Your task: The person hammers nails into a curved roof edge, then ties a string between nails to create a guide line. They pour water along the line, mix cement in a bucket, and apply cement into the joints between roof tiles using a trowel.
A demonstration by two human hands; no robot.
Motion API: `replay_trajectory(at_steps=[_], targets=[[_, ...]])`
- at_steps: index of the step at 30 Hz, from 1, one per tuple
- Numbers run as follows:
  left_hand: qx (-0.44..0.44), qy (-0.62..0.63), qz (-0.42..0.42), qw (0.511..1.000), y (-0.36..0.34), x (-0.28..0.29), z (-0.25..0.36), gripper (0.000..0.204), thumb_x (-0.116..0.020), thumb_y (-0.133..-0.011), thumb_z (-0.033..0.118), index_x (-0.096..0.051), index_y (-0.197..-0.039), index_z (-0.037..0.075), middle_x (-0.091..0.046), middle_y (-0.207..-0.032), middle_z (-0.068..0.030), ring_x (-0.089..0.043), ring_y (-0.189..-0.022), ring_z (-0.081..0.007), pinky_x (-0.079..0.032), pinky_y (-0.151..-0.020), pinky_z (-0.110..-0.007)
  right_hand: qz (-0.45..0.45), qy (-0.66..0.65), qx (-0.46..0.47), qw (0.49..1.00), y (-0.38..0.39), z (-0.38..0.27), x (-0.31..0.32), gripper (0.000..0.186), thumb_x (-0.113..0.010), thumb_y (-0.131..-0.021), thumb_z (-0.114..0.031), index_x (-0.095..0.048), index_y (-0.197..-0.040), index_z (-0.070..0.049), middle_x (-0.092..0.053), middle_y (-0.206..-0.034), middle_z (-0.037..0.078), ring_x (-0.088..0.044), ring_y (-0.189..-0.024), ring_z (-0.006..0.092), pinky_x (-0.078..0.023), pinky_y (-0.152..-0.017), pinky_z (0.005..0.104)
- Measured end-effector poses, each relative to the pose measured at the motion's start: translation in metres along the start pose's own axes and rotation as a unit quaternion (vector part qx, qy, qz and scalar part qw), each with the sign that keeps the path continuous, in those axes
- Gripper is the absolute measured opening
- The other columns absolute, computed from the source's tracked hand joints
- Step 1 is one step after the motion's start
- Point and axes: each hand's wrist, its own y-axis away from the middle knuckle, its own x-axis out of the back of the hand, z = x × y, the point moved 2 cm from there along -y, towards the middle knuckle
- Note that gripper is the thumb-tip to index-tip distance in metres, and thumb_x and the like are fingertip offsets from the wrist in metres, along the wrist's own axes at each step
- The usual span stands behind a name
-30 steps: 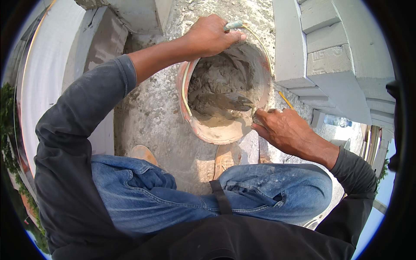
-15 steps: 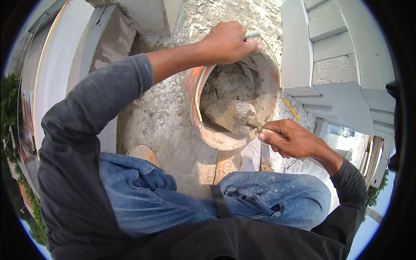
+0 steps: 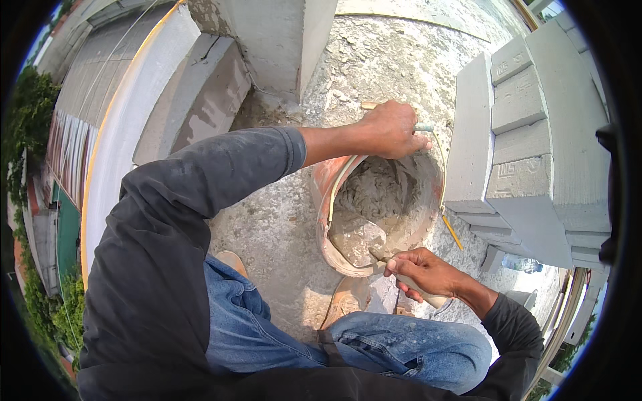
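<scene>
A reddish bucket (image 3: 321, 184), smeared with grey, stands tilted toward me, with wet grey mortar (image 3: 380, 187) inside. My left hand (image 3: 394, 129) is closed around the pale green grip of the bucket's wire handle (image 3: 423, 126) at the far rim. In my right hand (image 3: 428, 271), at the near right rim, is a trowel (image 3: 431, 293), held by its handle. The trowel's mortar-coated blade reaches inside the bucket by the near left wall. How deep the blade's tip sits in the mortar is hard to see.
Grey blocks (image 3: 518, 134) are stacked to the right. A yellow stick (image 3: 452, 232) and a clear plastic bottle (image 3: 521, 263) lie near them. At left are a low wall (image 3: 137, 134) and a concrete column (image 3: 267, 47). My shoes (image 3: 344, 301) are close to the bucket.
The view has shifted, so the bucket and blocks appear lower. Within the bucket, the trowel blade has moved from the middle to the near left wall. My left hand keeps its hold.
</scene>
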Motion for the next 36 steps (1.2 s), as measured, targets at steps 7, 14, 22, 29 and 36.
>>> replay_trajectory(at_steps=[7, 14, 22, 29, 36], targets=[[0.058, -0.051, 0.016, 0.997, -0.007, 0.031, -0.077, 0.071, -0.073, -0.089, 0.062, -0.074, -0.081, -0.009, -0.069, -0.070, -0.0270, -0.072, -0.068, -0.0420, -0.057, -0.068, -0.052, 0.050, -0.088, -0.006, 0.995, 0.013, -0.013, 0.013, 0.039, -0.056, -0.114, -0.035, -0.068, -0.118, 0.002, -0.061, -0.070, 0.003, -0.055, -0.050, 0.0103, -0.047, -0.048, 0.0276], [0.042, 0.000, 0.034, 0.999, -0.004, 0.032, -0.121, 0.078, -0.062, -0.102, 0.064, -0.069, -0.114, -0.013, -0.073, -0.100, -0.0342, -0.074, -0.093, -0.0466, -0.058, -0.082, -0.052, 0.083, -0.114, 0.050, 0.989, 0.024, -0.031, 0.019, 0.036, -0.057, -0.112, -0.033, -0.067, -0.114, 0.002, -0.060, -0.070, 0.005, -0.055, -0.050, 0.0125, -0.045, -0.048, 0.0285], [0.068, -0.036, -0.082, 0.994, 0.071, 0.142, -0.083, 0.055, -0.067, -0.103, 0.048, -0.069, -0.121, -0.003, -0.075, -0.102, -0.0190, -0.074, -0.101, -0.0304, -0.057, -0.084, -0.043, 0.092, -0.133, 0.117, 0.980, 0.037, -0.048, 0.013, 0.035, -0.055, -0.111, -0.031, -0.064, -0.115, 0.002, -0.058, -0.070, 0.008, -0.052, -0.050, 0.0144, -0.044, -0.046, 0.0297], [0.248, -0.046, 0.063, 0.966, 0.238, 0.225, -0.065, 0.035, -0.075, -0.101, 0.034, -0.070, -0.097, -0.001, -0.068, -0.085, -0.0069, -0.066, -0.070, -0.0158, -0.053, -0.067, -0.035, 0.024, -0.112, 0.224, 0.968, 0.013, -0.116, -0.002, 0.030, -0.054, -0.106, -0.026, -0.059, -0.118, 0.001, -0.054, -0.073, 0.008, -0.050, -0.049, 0.0138, -0.042, -0.046, 0.0283], [0.250, -0.172, 0.320, 0.897, 0.279, 0.237, -0.130, 0.024, -0.073, -0.098, 0.019, -0.076, -0.108, -0.002, -0.073, -0.097, -0.0169, -0.071, -0.089, -0.0295, -0.056, -0.083, -0.042, -0.009, -0.109, 0.265, 0.958, -0.014, -0.166, -0.031, 0.032, -0.053, -0.103, -0.026, -0.058, -0.121, 0.000, -0.054, -0.075, 0.007, -0.051, -0.049, 0.0136, -0.043, -0.046, 0.0284]])
